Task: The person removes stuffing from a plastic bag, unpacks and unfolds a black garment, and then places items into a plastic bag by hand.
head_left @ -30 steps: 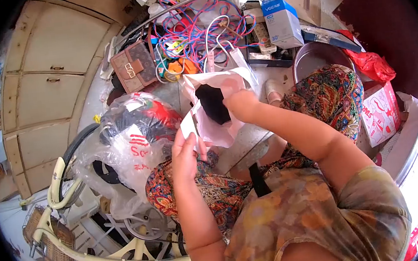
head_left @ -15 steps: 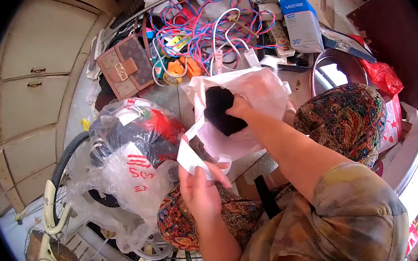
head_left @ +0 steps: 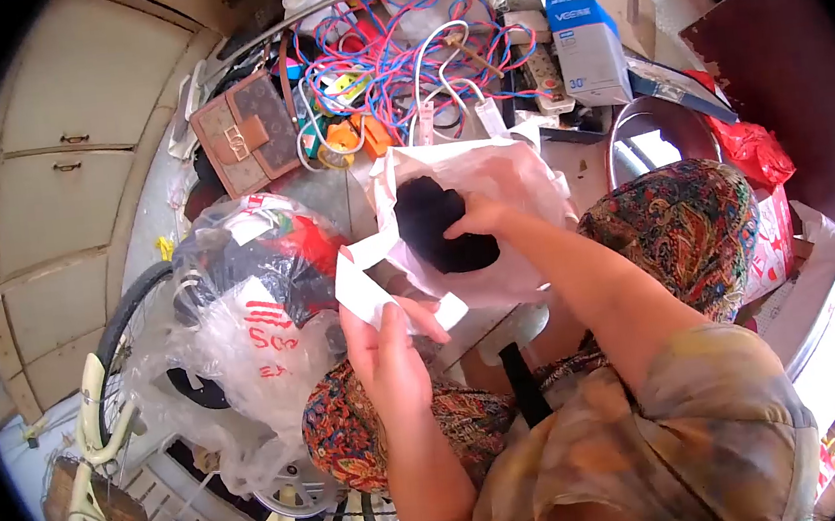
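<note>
Between my knees a white plastic bag (head_left: 530, 174) gapes upward, its mouth toward me. My right hand (head_left: 477, 217) reaches into that mouth and grips a soft black cloth item (head_left: 431, 221); its exact kind does not show. With my left hand (head_left: 385, 339) I pinch one of the bag's white handles (head_left: 365, 286) at the near left side. Left of the bag sits a clear plastic bag (head_left: 261, 306) with red print, stuffed with dark and red things.
A brown handbag (head_left: 249, 133) lies beyond, next to tangled red-and-blue cable (head_left: 397, 51). A blue-and-white box (head_left: 588, 48) stands at the back right, near a metal basin (head_left: 662, 136). A cream bicycle frame (head_left: 96, 422) is at lower left.
The black cloth item has shifted slightly left in the bag's mouth along with my right hand. My left hand and the handle have moved a little left; the whole view has shifted slightly.
</note>
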`<move>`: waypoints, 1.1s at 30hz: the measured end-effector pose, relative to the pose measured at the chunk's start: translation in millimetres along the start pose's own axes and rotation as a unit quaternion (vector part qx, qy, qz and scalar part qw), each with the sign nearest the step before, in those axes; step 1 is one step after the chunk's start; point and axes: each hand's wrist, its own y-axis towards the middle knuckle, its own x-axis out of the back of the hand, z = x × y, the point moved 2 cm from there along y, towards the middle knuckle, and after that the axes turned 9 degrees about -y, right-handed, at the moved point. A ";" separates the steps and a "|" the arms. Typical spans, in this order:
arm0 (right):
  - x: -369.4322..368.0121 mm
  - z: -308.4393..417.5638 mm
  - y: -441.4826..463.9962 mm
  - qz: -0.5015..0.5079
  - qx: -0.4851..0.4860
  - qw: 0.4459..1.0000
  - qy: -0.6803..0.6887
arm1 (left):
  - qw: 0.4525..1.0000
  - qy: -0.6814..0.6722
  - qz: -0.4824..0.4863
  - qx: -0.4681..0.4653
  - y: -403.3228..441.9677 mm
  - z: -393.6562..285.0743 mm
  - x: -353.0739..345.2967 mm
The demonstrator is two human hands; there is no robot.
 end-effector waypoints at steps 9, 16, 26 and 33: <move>66.0 27.5 -111.7 0.044 0.157 0.913 0.374 | 0.998 -0.040 0.015 -0.042 -6.7 -13.9 -7.1; 85.3 32.1 -148.8 0.127 0.144 0.822 0.537 | 0.998 0.008 0.038 -0.041 -6.3 -20.8 -14.5; 67.4 21.8 -146.3 0.375 0.176 0.622 0.664 | 0.989 0.097 0.088 -0.065 9.6 -21.2 -28.0; 70.8 30.3 -150.1 0.347 0.184 0.613 0.685 | 0.987 0.131 0.080 -0.055 17.7 -18.9 -24.4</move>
